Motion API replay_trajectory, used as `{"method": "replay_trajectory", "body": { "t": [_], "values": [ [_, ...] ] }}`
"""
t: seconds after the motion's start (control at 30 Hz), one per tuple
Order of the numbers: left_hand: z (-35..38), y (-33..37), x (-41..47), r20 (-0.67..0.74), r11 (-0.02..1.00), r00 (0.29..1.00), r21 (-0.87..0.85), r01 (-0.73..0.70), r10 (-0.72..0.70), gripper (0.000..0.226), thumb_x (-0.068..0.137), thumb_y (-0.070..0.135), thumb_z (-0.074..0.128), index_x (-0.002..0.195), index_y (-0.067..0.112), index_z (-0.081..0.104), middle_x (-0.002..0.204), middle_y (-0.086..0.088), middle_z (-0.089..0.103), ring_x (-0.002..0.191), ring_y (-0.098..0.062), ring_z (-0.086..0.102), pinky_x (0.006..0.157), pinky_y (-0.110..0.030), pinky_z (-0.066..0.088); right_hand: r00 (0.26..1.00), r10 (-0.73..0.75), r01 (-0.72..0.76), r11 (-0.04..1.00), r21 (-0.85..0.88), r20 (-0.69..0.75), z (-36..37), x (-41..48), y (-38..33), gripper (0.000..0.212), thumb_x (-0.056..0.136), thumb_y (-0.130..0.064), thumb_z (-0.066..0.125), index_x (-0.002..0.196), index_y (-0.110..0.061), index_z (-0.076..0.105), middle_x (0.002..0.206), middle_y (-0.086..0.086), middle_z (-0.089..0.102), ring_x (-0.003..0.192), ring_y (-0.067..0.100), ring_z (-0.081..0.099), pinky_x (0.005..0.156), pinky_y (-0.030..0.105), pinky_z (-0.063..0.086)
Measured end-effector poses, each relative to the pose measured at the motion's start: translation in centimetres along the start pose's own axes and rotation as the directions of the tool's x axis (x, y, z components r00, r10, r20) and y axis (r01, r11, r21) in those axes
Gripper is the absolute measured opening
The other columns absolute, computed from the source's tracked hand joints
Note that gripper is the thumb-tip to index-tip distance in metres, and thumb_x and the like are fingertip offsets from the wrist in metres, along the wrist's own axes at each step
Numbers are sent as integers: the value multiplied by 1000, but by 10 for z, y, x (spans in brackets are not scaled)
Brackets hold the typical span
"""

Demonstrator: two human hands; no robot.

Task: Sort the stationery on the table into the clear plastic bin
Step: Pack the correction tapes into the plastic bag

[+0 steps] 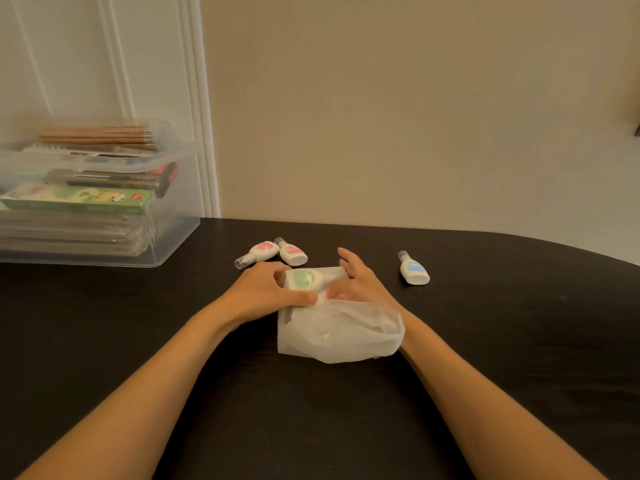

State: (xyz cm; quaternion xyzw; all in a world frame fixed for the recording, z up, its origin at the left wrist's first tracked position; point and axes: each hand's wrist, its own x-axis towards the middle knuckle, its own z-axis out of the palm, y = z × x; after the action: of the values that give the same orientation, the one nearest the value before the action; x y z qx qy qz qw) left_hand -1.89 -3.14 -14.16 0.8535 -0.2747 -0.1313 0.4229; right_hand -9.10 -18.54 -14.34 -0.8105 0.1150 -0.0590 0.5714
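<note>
Hands are meeting at the mouth of a white pouch point(341, 332) lying on the dark table point(485, 341). Left hand point(266, 292) is pinching a green-label bottle point(304, 279), thumb underneath, fingers curled over the top, right at the pouch opening. Right hand point(360, 282) is sitting just beside it with fingers spread loose, not clamped on anything; its thumb looks to be pressing the pouch edge, hard to confirm. The pouch is draping back over the right wrist. Something pinkish is showing between the two thumbs, too hidden to identify.

Around the grip: two pink-label bottles point(273, 252) are lying just beyond the left hand, touching each other and angled apart at the caps. A blue-label bottle point(414, 270) is lying off to the right of the right hand, apart from it, cap pointing away. Nothing is sitting between the hands and the bin.

Far left of the grip, the clear bin point(173, 202) is standing on the table against the wall. Inside it: a green box point(79, 199) on a stack of flat packs, a dark box point(114, 178) above that, and a bundle of wooden pencils point(97, 135) on top, poking above the rim.
</note>
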Motion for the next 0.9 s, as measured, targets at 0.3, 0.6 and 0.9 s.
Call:
{"method": "replay_trajectory", "body": {
  "t": [0.3, 0.6, 0.9],
  "values": [
    [-6, -1, 4, 64, 994, 997, 100, -52, 46, 37, 75, 38, 71, 103, 15, 63, 88, 8, 60, 80, -7, 56, 62, -15, 41, 995, -86, 83, 995, 52, 54, -9, -6, 3, 32, 84, -1, 57, 107, -23, 61, 109, -2, 58, 101, 15, 56, 77, 25, 49],
    [1, 1, 0, -308, 984, 951, 158, 88, -36, 53, 64, 49, 78, 89, 18, 44, 91, 1, 47, 80, -12, 48, 59, -22, 36, 965, -198, 178, 976, -123, -174, -1, -7, 9, 21, 83, -22, 68, 99, -23, 54, 108, -3, 58, 101, 13, 57, 89, 31, 51],
    [8, 12, -10, -295, 951, 949, 309, -18, 114, 41, 79, 33, 70, 55, 17, 42, 66, 0, 47, 67, -16, 47, 64, -30, 38, 913, -289, 150, 895, -421, -288, 1, -8, 14, 37, 86, -29, 64, 58, -15, 44, 71, -3, 46, 61, 6, 40, 58, 19, 31]
  ]
}}
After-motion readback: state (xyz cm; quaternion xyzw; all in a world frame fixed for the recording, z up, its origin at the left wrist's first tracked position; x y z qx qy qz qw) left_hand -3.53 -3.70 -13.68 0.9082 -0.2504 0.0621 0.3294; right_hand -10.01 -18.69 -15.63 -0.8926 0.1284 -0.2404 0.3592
